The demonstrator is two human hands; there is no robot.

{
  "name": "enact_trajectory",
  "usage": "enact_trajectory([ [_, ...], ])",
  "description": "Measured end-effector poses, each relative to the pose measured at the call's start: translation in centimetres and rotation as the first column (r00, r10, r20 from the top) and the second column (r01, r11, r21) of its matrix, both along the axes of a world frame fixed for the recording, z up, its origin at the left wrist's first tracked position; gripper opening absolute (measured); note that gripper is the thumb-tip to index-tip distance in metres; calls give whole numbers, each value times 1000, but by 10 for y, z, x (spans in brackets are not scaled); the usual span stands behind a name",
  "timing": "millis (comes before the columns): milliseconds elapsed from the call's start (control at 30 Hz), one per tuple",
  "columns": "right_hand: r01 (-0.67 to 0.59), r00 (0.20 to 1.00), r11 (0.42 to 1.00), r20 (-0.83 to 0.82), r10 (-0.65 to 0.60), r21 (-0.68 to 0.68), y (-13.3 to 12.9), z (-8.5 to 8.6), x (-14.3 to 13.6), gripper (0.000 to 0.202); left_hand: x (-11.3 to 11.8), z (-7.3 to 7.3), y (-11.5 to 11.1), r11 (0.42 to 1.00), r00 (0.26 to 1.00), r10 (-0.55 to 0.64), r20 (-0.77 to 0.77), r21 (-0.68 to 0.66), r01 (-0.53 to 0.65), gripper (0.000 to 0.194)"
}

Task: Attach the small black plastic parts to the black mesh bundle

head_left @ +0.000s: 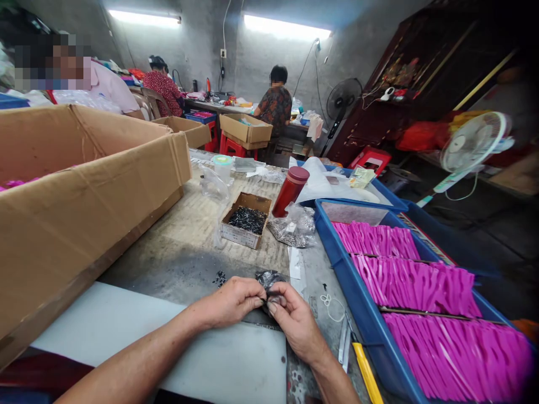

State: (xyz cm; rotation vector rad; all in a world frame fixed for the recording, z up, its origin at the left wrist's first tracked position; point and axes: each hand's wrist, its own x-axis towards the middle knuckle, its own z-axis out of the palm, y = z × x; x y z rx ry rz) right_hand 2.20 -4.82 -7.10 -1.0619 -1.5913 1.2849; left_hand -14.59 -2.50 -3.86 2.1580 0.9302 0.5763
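Note:
At the near middle of the table my left hand (238, 300) and my right hand (292, 320) meet, fingertips nearly touching. Both pinch the gathered edge of a dark plastic bag (269, 278), which lies just beyond the fingers. Its contents cannot be made out. Left of the bag is a small pile of black bits (219, 278). A white board (168, 336) lies under my forearms. Beyond the bag stands a small carton (242, 234) of small dark pieces, with a clear bag of small parts (295, 227) to its right.
A large cardboard box (96, 213) fills the left side. At right is a blue tray (349, 280) of magenta pieces. A yellow-handled tool (366, 373), a white string loop (334, 308) and a red bottle (290, 191) lie or stand nearby. Several people sit farther back.

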Motion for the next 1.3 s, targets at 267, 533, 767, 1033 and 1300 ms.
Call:
enact_trajectory([
  [267, -32, 994, 998, 105, 26, 55, 1, -2, 2, 15, -1, -1, -1, 999, 999, -29, -26, 24, 29, 15],
  [533, -44, 993, 999, 107, 41, 31, 1, -3, 2, 16, 0, -1, -1, 999, 999, -21, -49, 26, 22, 14],
  [767, -27, 995, 1000, 100, 25, 17, 1, 0, 0, 16, 1, -1, -1, 999, 998, -14, -67, 28, 15, 14],
  [1033, 17, 995, 1000, 102, -19, 20, 0, -1, -1, 17, 1, 2, -2, 1000, 999, -1, -49, 15, 2, 15],
  [1300, 98, 994, 994, 54, -100, 43, 1, -7, -1, 28, 1, -1, -2, 995, 996, 82, 24, -61, -81, 13],
])
